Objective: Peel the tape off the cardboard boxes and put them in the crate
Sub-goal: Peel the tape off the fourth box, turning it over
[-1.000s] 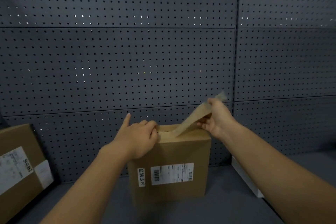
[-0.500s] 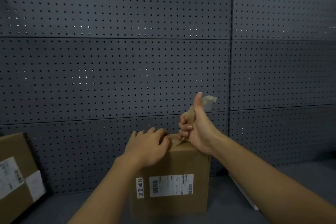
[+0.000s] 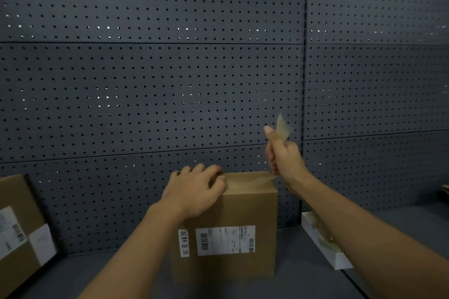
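A brown cardboard box [image 3: 243, 211] with a white shipping label stands upright on the grey shelf in the centre. My left hand [image 3: 194, 189] lies on its top left edge, fingers curled over the top. My right hand [image 3: 283, 155] is raised above the box's top right corner and grips a strip of brown tape [image 3: 283, 127]. The tape's free end sticks up past my thumb. A thin stretch of tape still seems to run down to the box top near the right corner.
A second labelled cardboard box [image 3: 17, 233] leans at the far left. A shallow white tray [image 3: 323, 240] with scraps in it lies on the shelf to the right, partly behind my right forearm. Dark pegboard [image 3: 170, 80] closes off the back.
My right hand has moved right and up, pulling the tape further along the box top towards its right corner. My left hand stays on the box's top left.
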`<state>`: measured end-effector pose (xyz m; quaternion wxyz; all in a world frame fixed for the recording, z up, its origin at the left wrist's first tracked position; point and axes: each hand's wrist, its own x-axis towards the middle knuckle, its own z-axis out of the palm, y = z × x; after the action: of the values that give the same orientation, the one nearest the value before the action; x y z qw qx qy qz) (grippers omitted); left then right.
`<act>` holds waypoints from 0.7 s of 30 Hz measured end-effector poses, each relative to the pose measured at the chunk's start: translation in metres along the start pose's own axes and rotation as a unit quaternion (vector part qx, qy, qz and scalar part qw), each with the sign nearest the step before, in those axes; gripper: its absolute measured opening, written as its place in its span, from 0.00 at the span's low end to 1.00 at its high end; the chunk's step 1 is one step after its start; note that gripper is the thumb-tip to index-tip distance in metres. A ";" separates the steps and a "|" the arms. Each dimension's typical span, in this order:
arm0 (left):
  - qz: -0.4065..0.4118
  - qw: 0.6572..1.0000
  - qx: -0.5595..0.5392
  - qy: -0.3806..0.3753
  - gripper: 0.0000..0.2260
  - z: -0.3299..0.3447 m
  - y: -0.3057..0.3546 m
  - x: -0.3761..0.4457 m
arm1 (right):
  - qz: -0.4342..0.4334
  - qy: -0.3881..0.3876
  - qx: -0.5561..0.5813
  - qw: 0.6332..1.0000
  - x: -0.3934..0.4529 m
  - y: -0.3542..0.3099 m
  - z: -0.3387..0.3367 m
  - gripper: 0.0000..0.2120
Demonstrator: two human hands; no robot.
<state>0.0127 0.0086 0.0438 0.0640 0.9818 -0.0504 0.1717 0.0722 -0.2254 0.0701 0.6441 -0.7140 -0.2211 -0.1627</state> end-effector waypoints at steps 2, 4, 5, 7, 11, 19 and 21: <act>0.003 1.000 0.002 0.001 0.22 0.000 -0.002 0.002 | -0.023 -0.075 -0.043 0.996 -0.005 0.002 -0.002 0.30; 0.005 1.000 -0.005 -0.003 0.23 -0.001 -0.004 0.003 | -0.055 -0.157 -0.101 0.981 -0.008 0.002 -0.009 0.30; 0.005 1.000 -0.008 -0.006 0.23 -0.002 -0.005 0.004 | -0.068 -0.189 -0.147 0.969 -0.010 0.000 -0.012 0.27; 0.003 1.000 -0.009 -0.015 0.22 -0.001 -0.006 0.007 | -0.086 -0.227 -0.254 0.936 -0.015 -0.002 -0.015 0.20; -0.001 0.999 -0.022 -0.033 0.22 -0.005 -0.005 0.009 | -0.104 -0.220 -0.421 0.874 -0.019 -0.007 -0.018 0.20; 0.029 0.999 -0.038 -0.005 0.22 -0.006 -0.011 -0.003 | 0.087 -0.320 -0.271 0.904 -0.013 -0.037 -0.015 0.15; 0.031 0.998 -0.047 -0.002 0.21 -0.008 -0.014 -0.004 | 0.116 -0.307 -0.200 0.923 -0.012 -0.033 -0.026 0.11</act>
<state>0.0080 0.0243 0.0482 0.1049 0.9760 -0.0887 0.1688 0.0459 -0.2499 0.0949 0.4028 -0.8636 -0.2866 0.0991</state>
